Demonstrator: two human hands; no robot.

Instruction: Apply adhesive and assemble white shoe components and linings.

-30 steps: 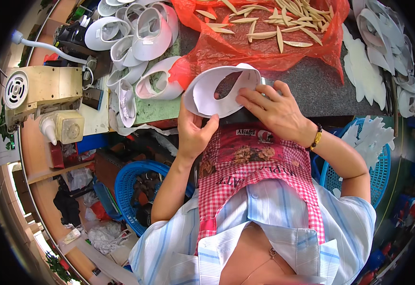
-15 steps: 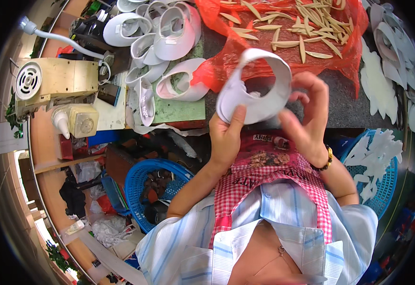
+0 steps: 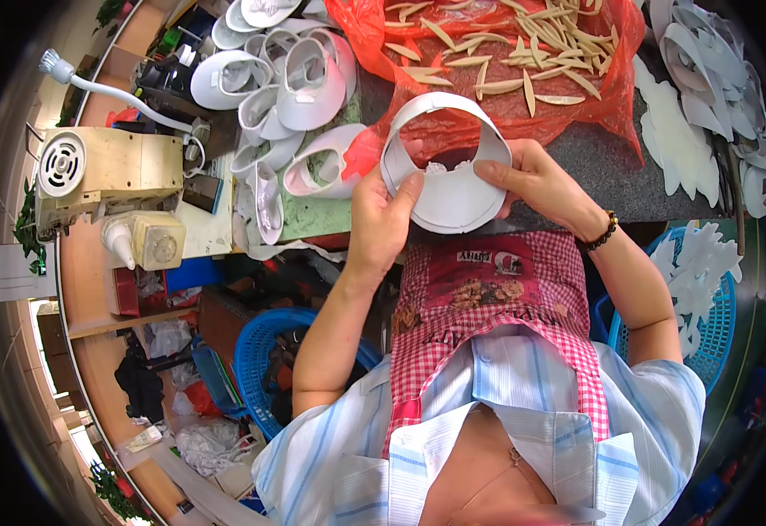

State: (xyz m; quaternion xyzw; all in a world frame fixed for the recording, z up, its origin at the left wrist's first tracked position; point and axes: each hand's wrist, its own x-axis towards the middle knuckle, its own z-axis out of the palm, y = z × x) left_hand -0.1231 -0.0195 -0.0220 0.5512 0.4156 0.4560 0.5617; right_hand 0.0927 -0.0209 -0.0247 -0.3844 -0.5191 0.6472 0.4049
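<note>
A white shoe upper (image 3: 460, 203), curved into a ring with a wide opening, is held up over the near edge of the worktop. My left hand (image 3: 379, 210) grips its left side, thumb on the near face. On the right side my right hand (image 3: 545, 186) pinches the rim, its thumb over the edge and the fingers behind. Some crumpled whitish material shows inside the opening. Just beyond lies a red plastic sheet (image 3: 606, 123), with several tan leaf-shaped strips (image 3: 497, 86) scattered on it.
Several finished-looking white uppers (image 3: 308, 92) are heaped at the far left, beside a cream machine (image 3: 128, 162) and a squeeze bottle (image 3: 156, 243). Grey-white pieces (image 3: 707, 74) pile up at far right. Blue baskets (image 3: 256, 346) stand below the worktop on both sides.
My right hand, apart from the upper with fingers spread before, now grips its right side. The upper has turned so its opening faces more squarely, and it sits slightly left and more level.
</note>
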